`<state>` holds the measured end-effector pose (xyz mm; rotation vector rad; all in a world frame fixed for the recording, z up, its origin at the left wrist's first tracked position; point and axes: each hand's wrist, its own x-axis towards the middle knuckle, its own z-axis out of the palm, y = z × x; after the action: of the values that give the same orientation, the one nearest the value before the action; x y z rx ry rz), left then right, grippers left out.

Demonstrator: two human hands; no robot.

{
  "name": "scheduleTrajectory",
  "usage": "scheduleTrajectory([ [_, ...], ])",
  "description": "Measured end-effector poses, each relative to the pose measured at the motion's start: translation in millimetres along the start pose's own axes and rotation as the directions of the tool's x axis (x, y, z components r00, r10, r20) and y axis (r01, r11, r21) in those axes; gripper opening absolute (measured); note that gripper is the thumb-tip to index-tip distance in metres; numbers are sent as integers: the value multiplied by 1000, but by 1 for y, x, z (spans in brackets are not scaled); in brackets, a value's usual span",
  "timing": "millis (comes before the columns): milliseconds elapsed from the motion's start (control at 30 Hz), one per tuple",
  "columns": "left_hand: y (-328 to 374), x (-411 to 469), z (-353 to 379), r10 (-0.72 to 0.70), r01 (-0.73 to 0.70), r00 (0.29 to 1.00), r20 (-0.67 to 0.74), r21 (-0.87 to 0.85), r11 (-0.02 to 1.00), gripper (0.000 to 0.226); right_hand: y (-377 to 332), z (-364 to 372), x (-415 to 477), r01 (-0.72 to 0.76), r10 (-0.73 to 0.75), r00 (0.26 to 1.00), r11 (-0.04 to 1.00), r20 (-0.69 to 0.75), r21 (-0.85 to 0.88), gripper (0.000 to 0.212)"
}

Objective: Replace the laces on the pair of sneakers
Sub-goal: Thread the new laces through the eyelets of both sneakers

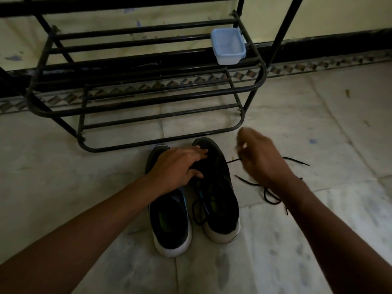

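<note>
Two black sneakers with white soles stand side by side on the marble floor (pixel 318 115), toes pointing toward a black metal shoe rack (pixel 146 98). The left sneaker (pixel 169 225) shows an open collar with a green insole. The right sneaker (pixel 220 200) touches it along the inner side. A black lace loop (pixel 198 211) hangs from the right sneaker's throat into the gap between the two shoes. The left hand (pixel 176 166) lies across the forefoot of both sneakers, with its fingers extended over the right sneaker's upper and its thumb tucked at the throat; it presses down and closes around nothing. The right hand (pixel 261 158) is raised just right of the right sneaker, with its fingers curled and motion-blurred. A thin black strand (pixel 233 160) runs from the sneaker's edge to these fingers; whether they pinch it cannot be told. A loose black lace (pixel 250 183) lies curled on the floor below the right wrist. A clear plastic container (pixel 228 46) with a bluish lid sits on the right end of the rack's upper shelf.
</note>
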<state>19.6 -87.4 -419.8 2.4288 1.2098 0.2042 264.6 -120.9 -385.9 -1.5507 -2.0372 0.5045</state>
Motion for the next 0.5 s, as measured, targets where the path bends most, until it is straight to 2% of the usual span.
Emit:
scheduleTrajectory([
  [33,0,1,0,-1,1,1000,1,11,1000,61,1,-1,0,87,-43,977,975,208,-205,13],
  [67,0,1,0,3,-3,1000,1,12,1000,60,3,1,-1,157,-30,933,930,358,-331,21],
  [100,1,1,1,6,-6,1000,-3,10,1000,60,3,5,-1,230,-46,908,886,416,-403,25],
  [133,1,0,1,8,-8,1000,-6,10,1000,60,4,10,-2,267,-79,915,853,395,-448,25],
  [167,1,1,1,9,-9,1000,-6,17,1000,61,4,14,-4,261,-121,944,841,306,-475,25],
  [233,-1,0,2,7,-7,1000,-1,40,999,63,0,18,-5,126,-152,988,859,-12,-497,21],
  [267,-1,0,2,6,-6,1000,0,50,999,64,-5,17,-5,38,-129,978,886,-167,-463,16],
  [300,-2,0,3,8,-8,1000,0,59,998,64,-11,18,-7,-53,-55,955,935,-292,-349,12],
  [333,-2,0,3,11,-11,1000,-3,59,998,64,-16,19,-7,-137,89,927,985,-364,-108,12],
  [367,-2,-1,3,14,-13,1000,-9,54,998,63,-22,20,-6,-218,315,887,930,-337,296,17],
  [400,-2,-1,2,15,-14,1000,-15,53,998,62,-28,18,-5,-227,501,841,668,-203,708,23],
  [433,-2,-1,2,11,-10,1000,-20,56,998,62,-36,15,-4,-190,589,808,280,-12,941,29],
  [467,-2,-1,2,7,-6,1000,-21,61,998,62,-39,13,-3,-157,597,789,-38,148,987,32],
  [500,-2,-1,2,7,-6,1000,-19,61,998,62,-39,11,-3,-153,587,773,-196,241,969,32],
])
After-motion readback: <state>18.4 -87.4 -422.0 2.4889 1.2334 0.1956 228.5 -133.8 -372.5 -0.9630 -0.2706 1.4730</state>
